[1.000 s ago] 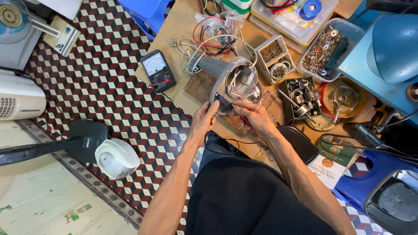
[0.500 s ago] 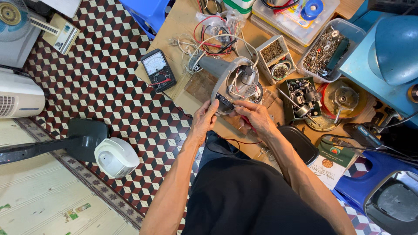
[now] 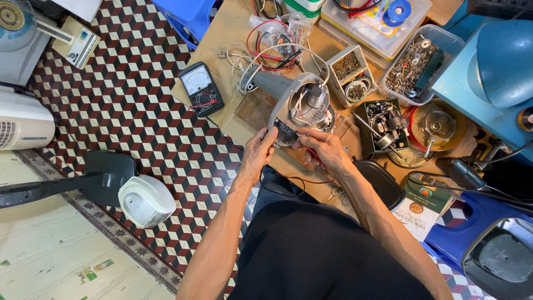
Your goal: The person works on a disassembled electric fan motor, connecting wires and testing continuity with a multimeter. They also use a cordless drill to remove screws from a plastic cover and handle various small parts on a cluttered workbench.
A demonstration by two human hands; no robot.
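- Your left hand (image 3: pixel 258 153) and right hand (image 3: pixel 327 151) meet at the near rim of the opened grey plastic appliance housing (image 3: pixel 300 108), which lies on the low wooden worktable (image 3: pixel 222 33) with its white and red internal wires exposed.
- Both hands pinch the small black switch block (image 3: pixel 286 132) at that rim: left fingertips closed on its near end, right thumb and forefinger closed on its far end.
- Compared with the frames from a second earlier, the change is slight: the hands hold the same pinch at the same rim, and the housing has not shifted on the table (the block appears seated against the rim, though I cannot tell whether it is fixed).
- A thin red lead (image 3: pixel 302 179) runs under your right wrist.
- The black analogue multimeter (image 3: pixel 201 89) lies to the left of the housing, untouched.
- Clear plastic trays of screws (image 3: pixel 413 61) sit beyond it, well apart from both hands.
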